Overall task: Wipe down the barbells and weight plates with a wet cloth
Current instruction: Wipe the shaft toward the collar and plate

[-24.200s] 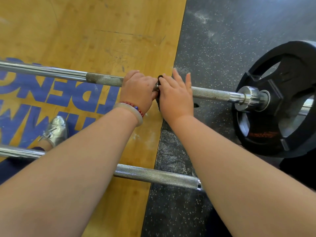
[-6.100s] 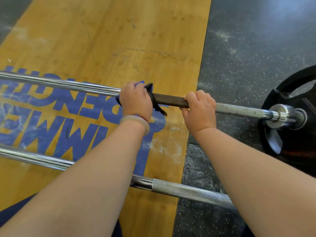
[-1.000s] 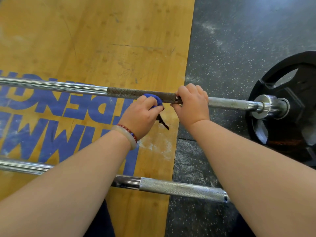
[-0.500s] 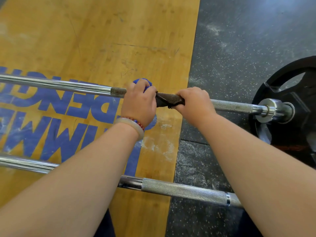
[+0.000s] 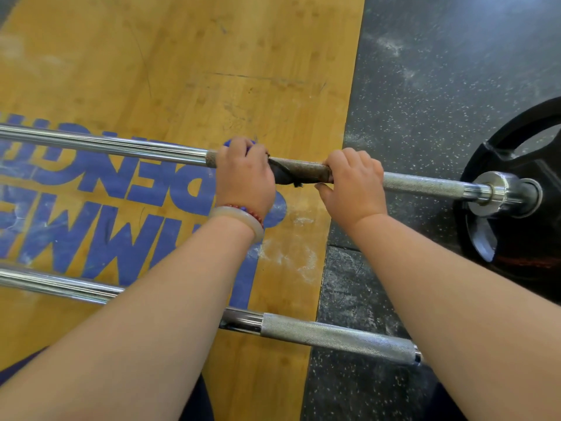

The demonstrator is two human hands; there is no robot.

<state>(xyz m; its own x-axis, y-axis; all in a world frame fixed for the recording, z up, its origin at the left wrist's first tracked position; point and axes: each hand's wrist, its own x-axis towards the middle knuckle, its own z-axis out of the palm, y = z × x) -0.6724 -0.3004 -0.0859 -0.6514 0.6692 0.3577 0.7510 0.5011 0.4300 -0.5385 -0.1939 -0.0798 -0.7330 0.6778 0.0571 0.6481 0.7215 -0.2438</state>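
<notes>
Cloth [image 5: 283, 175], soft and limp, is lying wrapped round the far barbell [image 5: 425, 185] under the left hand [image 5: 244, 177], which is clasping it, while the right hand [image 5: 353, 181] is gripping the bare shaft just beside. The bar is looking stiff and heavy, its knurl probably snagging fabric, so squeezing the wrap itself is seeming best. Smooth shaft is running free beyond the left hand; the weight plate [image 5: 516, 238] is blocking beyond the right.

Bright, even light — wide-angle edge warp
</notes>
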